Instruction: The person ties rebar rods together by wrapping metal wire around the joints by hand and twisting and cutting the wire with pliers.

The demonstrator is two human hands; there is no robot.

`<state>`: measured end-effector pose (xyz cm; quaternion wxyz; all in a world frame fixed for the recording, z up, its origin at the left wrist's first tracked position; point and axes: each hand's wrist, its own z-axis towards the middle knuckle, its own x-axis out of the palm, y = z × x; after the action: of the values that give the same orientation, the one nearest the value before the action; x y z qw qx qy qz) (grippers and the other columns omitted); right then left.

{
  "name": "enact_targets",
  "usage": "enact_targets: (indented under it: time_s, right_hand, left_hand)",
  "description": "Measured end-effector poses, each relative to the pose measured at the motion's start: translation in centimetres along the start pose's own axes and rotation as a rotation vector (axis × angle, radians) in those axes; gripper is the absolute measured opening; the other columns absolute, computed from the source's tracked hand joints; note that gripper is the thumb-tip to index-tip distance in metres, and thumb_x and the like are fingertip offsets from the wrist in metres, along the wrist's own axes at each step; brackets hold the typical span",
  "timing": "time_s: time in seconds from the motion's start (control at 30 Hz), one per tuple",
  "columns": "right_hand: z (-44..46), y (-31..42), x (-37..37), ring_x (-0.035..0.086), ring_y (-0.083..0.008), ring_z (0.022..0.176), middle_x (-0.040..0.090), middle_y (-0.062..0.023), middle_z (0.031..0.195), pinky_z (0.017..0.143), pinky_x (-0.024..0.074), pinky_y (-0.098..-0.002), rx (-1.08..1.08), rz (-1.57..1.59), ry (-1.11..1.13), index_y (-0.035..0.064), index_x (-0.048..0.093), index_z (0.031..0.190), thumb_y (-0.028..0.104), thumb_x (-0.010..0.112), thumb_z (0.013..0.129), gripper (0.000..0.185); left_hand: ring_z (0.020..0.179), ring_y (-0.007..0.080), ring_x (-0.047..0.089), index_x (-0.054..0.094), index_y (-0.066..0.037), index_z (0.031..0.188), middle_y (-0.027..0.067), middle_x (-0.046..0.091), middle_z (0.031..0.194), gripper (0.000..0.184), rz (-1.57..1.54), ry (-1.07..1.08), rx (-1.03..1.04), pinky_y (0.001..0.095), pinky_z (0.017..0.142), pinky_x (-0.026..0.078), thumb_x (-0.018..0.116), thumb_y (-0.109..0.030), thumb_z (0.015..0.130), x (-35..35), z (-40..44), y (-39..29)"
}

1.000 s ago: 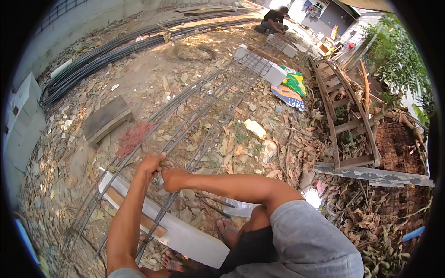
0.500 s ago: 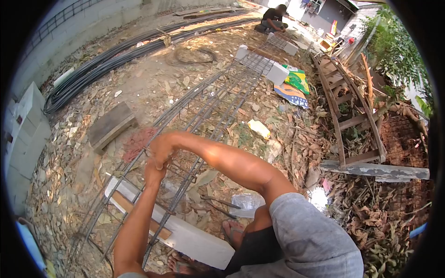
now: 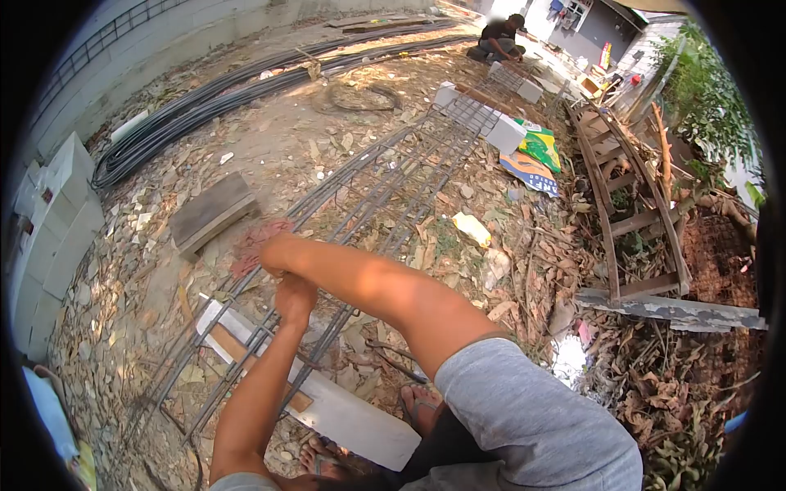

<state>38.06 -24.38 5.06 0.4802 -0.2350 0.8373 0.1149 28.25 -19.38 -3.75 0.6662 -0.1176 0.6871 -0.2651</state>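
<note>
A long rebar cage (image 3: 360,200) of dark steel bars and stirrups lies away from me, its near part resting across a pale block (image 3: 352,413) with a wooden strip (image 3: 233,344) on it. My left hand (image 3: 295,296) is closed at the cage, in among its bars; what the fingers hold is hidden. Just beyond it my right hand (image 3: 277,254) reaches over the cage, bent at the wrist, its fingers out of sight behind hand and forearm. Touching the cage's left side near my hands is a heap of reddish strands (image 3: 255,241). A long-handled tool (image 3: 397,352), partly covered, lies near my feet.
Left of the cage sits a wooden block (image 3: 213,214). Bundled steel rods (image 3: 188,119) stretch along the wall. A wooden ladder (image 3: 630,196) and printed sacks (image 3: 532,159) lie to the right. Another person (image 3: 499,39) crouches at the far end. Leaves and rubble cover the ground.
The view has shifted, so the scene sits further right and slightly lower. My right wrist has turned and the hand's fingers no longer show. My left hand stays low beside it at the cage.
</note>
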Motion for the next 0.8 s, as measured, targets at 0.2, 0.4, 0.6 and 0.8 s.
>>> enact_targets:
  time_s: [0.2,0.4,0.6,0.8]
  right_hand:
    - [-4.3,-0.8,-0.1,0.076,-0.0392,0.1,0.078,-0.0192,0.106,0.079,0.0602,-0.0493,-0.078,-0.006,-0.226,0.0007,0.079,0.104,0.009,0.074,0.078,0.028]
    - [-7.5,-1.6,2.7,0.075,-0.0419,0.094,0.077,-0.0221,0.094,0.077,0.0584,-0.0517,0.071,0.281,-0.545,0.002,0.076,0.099,0.006,0.068,0.078,0.023]
    - [-9.5,-5.6,7.3,0.073,-0.025,0.079,0.074,-0.0146,0.082,0.072,0.0539,-0.0437,0.089,0.927,-0.632,-0.0004,0.069,0.098,0.017,0.07,0.091,0.019]
    - [-12.5,-8.1,8.4,0.059,-0.0125,0.079,0.073,-0.0121,0.088,0.073,0.0486,-0.0332,-0.125,1.318,-0.422,0.0013,0.069,0.092,0.039,0.062,0.103,0.04]
  left_hand:
    - [0.101,0.0481,0.072,0.078,-0.002,0.102,0.0272,0.075,0.104,0.041,-0.12,-0.059,-0.109,0.0569,0.089,0.056,0.056,-0.036,0.099,-0.8,-0.7,-1.8]
    - [0.092,0.0477,0.071,0.076,-0.002,0.099,0.026,0.075,0.096,0.036,-0.076,-0.105,-0.103,0.0593,0.08,0.052,0.06,-0.034,0.098,-1.3,-2.0,-2.4]
    - [0.078,0.0477,0.068,0.071,-0.004,0.086,0.0253,0.07,0.078,0.025,-0.078,-0.345,0.051,0.0611,0.07,0.048,0.065,-0.027,0.095,-0.4,-2.8,-1.7]
    - [0.076,0.0482,0.068,0.07,-0.003,0.088,0.0268,0.07,0.077,0.025,-0.1,-0.154,0.102,0.0597,0.071,0.049,0.067,-0.026,0.095,-2.3,-3.2,-1.8]
